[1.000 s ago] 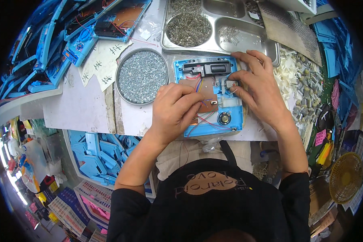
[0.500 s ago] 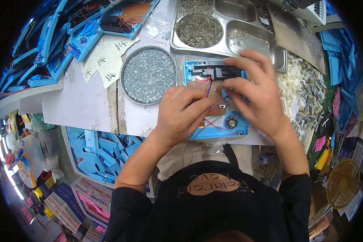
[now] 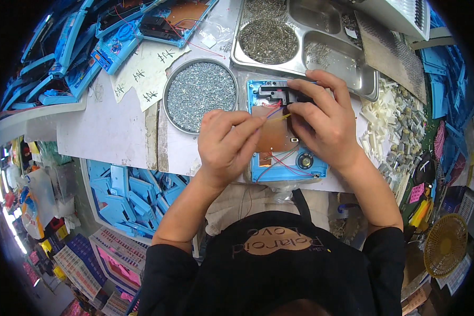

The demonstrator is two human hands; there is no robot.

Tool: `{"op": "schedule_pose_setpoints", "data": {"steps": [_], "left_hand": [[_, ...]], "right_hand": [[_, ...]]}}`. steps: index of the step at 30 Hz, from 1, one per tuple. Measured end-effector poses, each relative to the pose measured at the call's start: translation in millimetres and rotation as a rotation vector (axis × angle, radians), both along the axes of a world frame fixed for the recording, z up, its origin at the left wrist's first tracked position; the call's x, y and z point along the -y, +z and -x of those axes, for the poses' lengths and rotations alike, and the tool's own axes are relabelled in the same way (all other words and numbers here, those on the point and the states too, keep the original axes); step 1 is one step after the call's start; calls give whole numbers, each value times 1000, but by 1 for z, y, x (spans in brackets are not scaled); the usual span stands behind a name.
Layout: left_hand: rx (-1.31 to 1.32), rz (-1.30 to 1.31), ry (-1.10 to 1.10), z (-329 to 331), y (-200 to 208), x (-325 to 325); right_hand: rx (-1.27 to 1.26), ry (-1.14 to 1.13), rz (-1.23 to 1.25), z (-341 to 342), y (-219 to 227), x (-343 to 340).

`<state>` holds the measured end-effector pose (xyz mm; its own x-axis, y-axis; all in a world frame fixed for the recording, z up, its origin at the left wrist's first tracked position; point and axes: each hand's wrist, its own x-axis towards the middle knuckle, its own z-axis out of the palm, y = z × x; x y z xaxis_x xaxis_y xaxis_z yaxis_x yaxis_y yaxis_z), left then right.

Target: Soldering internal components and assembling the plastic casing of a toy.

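A blue plastic housing (image 3: 256,174) lies in front of me with a brown circuit board (image 3: 271,137) in it. Along its top edge sits a black plastic module (image 3: 271,95), partly covered by fingers. Thin coloured wires (image 3: 275,111) run from beside this module to my left hand (image 3: 227,147), which pinches their ends over the board's left side. My right hand (image 3: 325,118) is curled over the module's right part, its fingertips pressed on it. Near the bottom of the housing show a round metal-and-black part (image 3: 304,160) and loose red and green wires (image 3: 285,163).
A round tin of small screws (image 3: 200,95) stands left of the housing. Behind is a steel compartment tray (image 3: 300,67) with springs. White and grey small parts (image 3: 392,121) pile up at right. Blue housings are heaped at far left (image 3: 63,52) and in a lower-left bin (image 3: 124,197).
My left hand has drawn the wires up and leftward, off the board. My right hand has closed in from hovering onto the black module. The whole view has shifted slightly.
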<state>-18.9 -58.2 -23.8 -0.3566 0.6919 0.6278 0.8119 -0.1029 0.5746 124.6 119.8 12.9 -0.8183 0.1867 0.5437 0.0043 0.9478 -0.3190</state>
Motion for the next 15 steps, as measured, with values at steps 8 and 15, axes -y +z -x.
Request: {"op": "schedule_pose_setpoints", "data": {"steps": [8,15], "left_hand": [[133,-48,207,-11,22,-4],[221,146,-157,-35,58,-52]], "right_hand": [[-25,-93,259,-18,1,-6],[-93,-118,482,-29,-6,-11]]}}
